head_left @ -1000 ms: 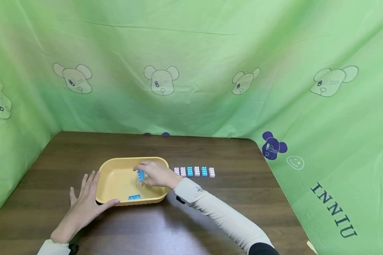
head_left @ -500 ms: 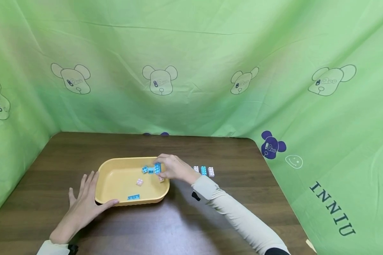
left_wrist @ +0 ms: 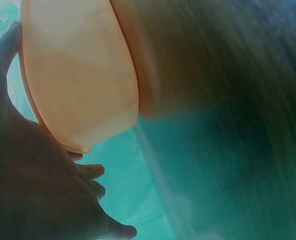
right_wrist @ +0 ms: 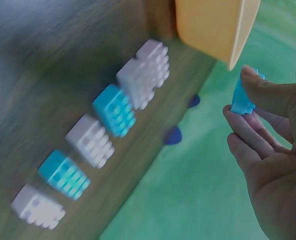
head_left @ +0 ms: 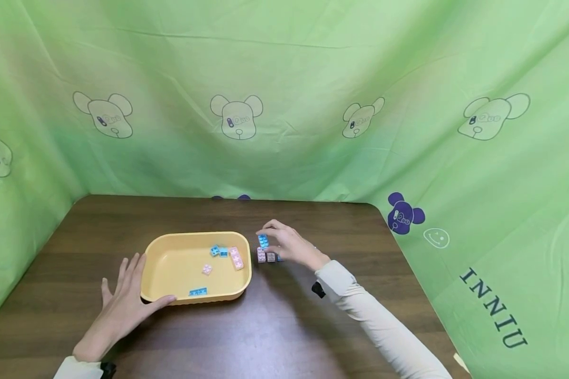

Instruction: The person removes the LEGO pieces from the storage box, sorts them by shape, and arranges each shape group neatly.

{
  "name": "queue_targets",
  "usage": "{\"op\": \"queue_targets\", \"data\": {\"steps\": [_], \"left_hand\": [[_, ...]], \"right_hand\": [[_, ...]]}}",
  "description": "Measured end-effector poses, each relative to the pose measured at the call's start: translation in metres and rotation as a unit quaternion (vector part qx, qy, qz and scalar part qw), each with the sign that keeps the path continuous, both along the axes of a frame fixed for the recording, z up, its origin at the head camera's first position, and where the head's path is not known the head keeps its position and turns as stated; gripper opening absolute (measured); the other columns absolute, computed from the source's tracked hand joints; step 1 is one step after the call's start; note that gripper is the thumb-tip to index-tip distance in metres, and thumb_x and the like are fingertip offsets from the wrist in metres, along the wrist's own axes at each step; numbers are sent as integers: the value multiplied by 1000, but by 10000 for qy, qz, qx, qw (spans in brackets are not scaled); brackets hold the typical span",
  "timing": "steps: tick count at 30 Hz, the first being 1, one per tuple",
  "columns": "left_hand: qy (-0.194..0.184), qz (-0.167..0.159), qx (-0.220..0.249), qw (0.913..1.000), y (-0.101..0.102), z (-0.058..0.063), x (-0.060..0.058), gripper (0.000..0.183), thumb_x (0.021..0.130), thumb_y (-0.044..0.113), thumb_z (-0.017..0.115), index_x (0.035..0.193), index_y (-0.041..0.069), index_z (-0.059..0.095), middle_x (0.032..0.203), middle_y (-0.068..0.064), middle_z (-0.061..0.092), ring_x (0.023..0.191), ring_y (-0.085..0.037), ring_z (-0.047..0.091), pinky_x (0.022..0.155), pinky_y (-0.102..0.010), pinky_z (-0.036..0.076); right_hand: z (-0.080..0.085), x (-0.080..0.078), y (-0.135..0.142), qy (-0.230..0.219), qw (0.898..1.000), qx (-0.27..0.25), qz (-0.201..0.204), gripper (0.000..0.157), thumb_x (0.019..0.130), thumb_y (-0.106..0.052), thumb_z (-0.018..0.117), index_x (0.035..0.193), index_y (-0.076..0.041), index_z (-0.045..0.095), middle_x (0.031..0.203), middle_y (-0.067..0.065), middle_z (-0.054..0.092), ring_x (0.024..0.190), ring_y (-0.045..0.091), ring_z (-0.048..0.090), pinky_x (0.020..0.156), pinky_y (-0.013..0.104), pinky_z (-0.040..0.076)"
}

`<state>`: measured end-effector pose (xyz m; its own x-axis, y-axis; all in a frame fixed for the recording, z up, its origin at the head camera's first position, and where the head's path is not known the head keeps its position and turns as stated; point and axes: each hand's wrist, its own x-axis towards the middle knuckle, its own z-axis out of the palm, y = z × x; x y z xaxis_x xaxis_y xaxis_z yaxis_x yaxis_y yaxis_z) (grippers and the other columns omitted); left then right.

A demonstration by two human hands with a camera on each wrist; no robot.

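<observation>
A yellow plastic tray (head_left: 170, 273) stands on the table, with several blue and pink toy bricks in it. My left hand (head_left: 125, 302) rests against its left end, fingers spread along the side and thumb on the front rim; the left wrist view shows the tray wall (left_wrist: 83, 75) beside it. Between thumb and fingertips my right hand (head_left: 291, 247) pinches a blue toy brick (right_wrist: 242, 97), held just off the tray's right end. That brick overlaps the left end of a row of pink and blue bricks (right_wrist: 113, 110) in the head view.
Inside the tray lie a long pink brick (head_left: 236, 258), a small pink brick (head_left: 206, 269), two small blue bricks near the back and a blue strip (head_left: 198, 291) by the front wall. A green printed curtain (head_left: 284, 158) hangs around the wooden table (head_left: 313, 326).
My right hand has carried the blue brick out of the tray, rightward to above the row. The bricks lying in the tray came into view. My left hand has stayed on the tray.
</observation>
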<state>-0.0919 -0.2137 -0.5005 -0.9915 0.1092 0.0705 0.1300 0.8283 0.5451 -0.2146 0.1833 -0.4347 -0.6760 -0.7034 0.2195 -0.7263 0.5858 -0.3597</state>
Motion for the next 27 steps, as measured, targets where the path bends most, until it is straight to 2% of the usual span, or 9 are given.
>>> {"op": "queue_targets", "data": {"steps": [7,12,21,27], "left_hand": [[-5,-29,-16,10000,0,0,-1,129,86,67,77,168,0,2,169,-36,11,158,-53,-2,104,-90,-6],[-30,-20,-19,10000,1,1,-1,130,86,67,77,168,0,2,169,-36,10,158,-53,-2,105,-90,-7],[-3,-31,-44,10000,0,1,-1,130,86,67,77,168,0,1,169,-36,10,158,-53,-3,106,-89,-8],[4,-28,-21,10000,0,1,1,130,86,67,77,168,0,2,169,-35,11,158,-53,-2,107,-88,-9]], "right_hand": [[-12,1,38,-37,9993,-108,-346,42,86,2,84,125,6,69,122,18,70,111,35,70,98,44,57],[-21,2,65,-118,9983,-63,-563,42,86,4,83,125,7,68,121,18,69,110,37,71,97,47,58],[-27,6,111,-135,9931,-77,-1161,43,83,7,84,123,9,69,119,22,70,113,42,69,99,55,55],[-35,7,131,-169,9907,-74,-1346,41,82,9,84,120,10,69,117,23,70,113,45,68,99,57,54]]}}
